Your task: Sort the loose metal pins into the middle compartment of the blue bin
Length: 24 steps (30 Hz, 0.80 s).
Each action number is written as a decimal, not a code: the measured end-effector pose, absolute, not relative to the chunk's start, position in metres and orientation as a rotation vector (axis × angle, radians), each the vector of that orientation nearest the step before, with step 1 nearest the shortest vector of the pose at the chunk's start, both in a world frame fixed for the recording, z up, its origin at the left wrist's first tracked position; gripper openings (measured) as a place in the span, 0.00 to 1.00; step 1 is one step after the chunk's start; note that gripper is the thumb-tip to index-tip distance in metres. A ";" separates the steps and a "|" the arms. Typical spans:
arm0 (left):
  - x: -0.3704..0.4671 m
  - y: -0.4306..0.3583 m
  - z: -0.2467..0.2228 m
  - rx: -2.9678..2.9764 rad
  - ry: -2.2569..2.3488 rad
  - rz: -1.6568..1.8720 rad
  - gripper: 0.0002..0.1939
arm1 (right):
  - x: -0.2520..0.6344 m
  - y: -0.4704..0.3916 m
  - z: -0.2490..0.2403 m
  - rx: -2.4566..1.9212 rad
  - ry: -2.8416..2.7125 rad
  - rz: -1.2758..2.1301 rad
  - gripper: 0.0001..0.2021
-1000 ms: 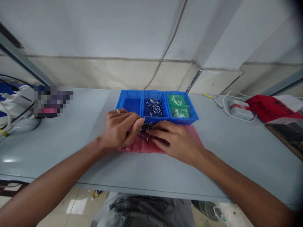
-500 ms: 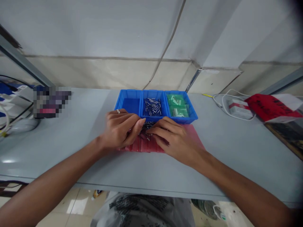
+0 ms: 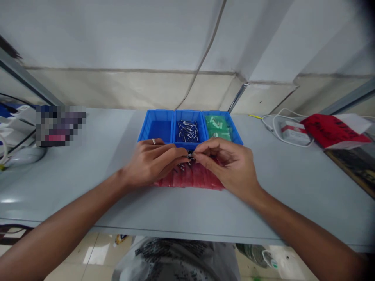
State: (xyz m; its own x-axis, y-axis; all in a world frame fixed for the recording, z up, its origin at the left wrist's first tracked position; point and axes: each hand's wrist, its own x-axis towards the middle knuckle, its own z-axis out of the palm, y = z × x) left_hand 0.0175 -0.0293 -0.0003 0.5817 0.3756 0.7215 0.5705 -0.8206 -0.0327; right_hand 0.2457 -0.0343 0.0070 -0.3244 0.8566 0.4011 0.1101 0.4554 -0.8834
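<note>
Above a pink plastic sheet (image 3: 199,178), the fingertips of both hands nearly meet over a small silvery metal pin (image 3: 189,155). My left hand (image 3: 159,162), with a ring on one finger, is closed in a pinch at the pin's left end. From the other side, my right hand (image 3: 227,160) pinches it between thumb and forefinger. Several loose pins (image 3: 182,167) with dark and shiny parts lie on the sheet under the fingers. More of the same pins (image 3: 187,130) fill the middle blue bin (image 3: 188,113). Exact shapes are too small to make out.
The left blue bin (image 3: 159,113) and the right blue bin (image 3: 238,136), holding green packets (image 3: 216,123), flank the middle one. At right are a white box (image 3: 294,132) with a cable and a red bag (image 3: 332,130). A mouse (image 3: 27,155) lies at left.
Both hands have lifted slightly from the pile of pins and drawn together at the fingertips. My right hand has turned so thumb and forefinger pinch a silvery pin.
</note>
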 end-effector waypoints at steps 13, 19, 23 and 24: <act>0.019 -0.029 0.005 -2.481 -0.775 -1.211 0.08 | 0.246 -0.039 0.010 -0.854 -1.565 0.956 0.05; 0.019 -0.029 0.004 -2.464 -0.748 -1.226 0.03 | 0.246 -0.038 0.010 -0.848 -1.551 1.023 0.05; 0.018 -0.029 0.004 -2.482 -0.762 -1.229 0.05 | 0.246 -0.038 0.009 -0.851 -1.533 1.020 0.06; 0.018 -0.029 0.004 -2.466 -0.766 -1.238 0.04 | 0.246 -0.038 0.009 -0.850 -1.529 1.017 0.06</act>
State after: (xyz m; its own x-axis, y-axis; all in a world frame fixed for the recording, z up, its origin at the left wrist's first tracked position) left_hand 0.0183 -0.0293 0.0044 0.4931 0.3333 0.8036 0.5701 -0.8215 -0.0091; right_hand 0.2456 -0.0380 0.0091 -0.1843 0.9081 0.3760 0.0043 0.3832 -0.9236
